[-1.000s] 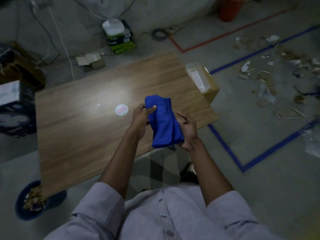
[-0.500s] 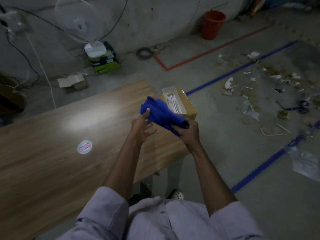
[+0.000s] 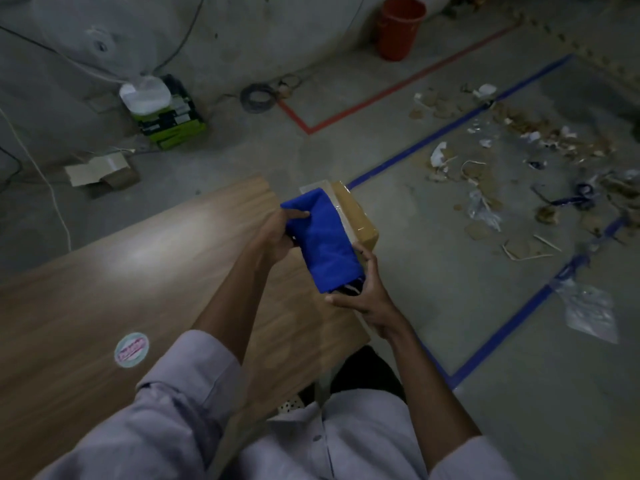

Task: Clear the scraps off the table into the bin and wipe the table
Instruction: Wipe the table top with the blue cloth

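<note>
A folded blue cloth (image 3: 323,242) is held in the air above the right end of the wooden table (image 3: 104,296). My left hand (image 3: 277,233) grips its upper left edge, thumb lying on top. My right hand (image 3: 363,292) holds the lower end from below, fingers curled round it. A round sticker (image 3: 131,349) lies on the table top. No scraps show on the table. The bin is out of view.
A cardboard box (image 3: 360,216) with a clear plastic tray stands beyond the table's right end. Scraps (image 3: 502,168) and plastic bags (image 3: 588,310) litter the floor at right, inside blue tape lines. An orange bucket (image 3: 400,27), a fan (image 3: 145,95) and cables are by the wall.
The view has swung right and the bin has left it. The cloth went from hanging, to bunched, to a flatter folded shape held at both ends, now over the table's right end.
</note>
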Demonstrator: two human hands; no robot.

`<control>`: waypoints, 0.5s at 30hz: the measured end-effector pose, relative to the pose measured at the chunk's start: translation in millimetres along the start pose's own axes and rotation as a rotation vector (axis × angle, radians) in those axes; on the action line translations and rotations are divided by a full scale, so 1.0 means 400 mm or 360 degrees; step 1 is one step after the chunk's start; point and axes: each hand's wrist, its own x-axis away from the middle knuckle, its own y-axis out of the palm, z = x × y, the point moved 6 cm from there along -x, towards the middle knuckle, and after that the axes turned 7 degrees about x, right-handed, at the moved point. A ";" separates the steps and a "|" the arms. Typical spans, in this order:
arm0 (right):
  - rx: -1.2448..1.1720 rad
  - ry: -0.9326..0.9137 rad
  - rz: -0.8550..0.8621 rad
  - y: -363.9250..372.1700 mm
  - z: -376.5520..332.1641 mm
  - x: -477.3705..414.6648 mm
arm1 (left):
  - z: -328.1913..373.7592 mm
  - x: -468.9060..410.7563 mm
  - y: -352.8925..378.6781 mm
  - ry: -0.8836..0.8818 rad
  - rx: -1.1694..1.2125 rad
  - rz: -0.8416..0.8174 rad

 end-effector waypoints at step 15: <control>0.0071 0.0623 0.0882 -0.196 0.288 -0.629 | -0.070 -0.798 -0.018 0.0229 -0.0900 0.0550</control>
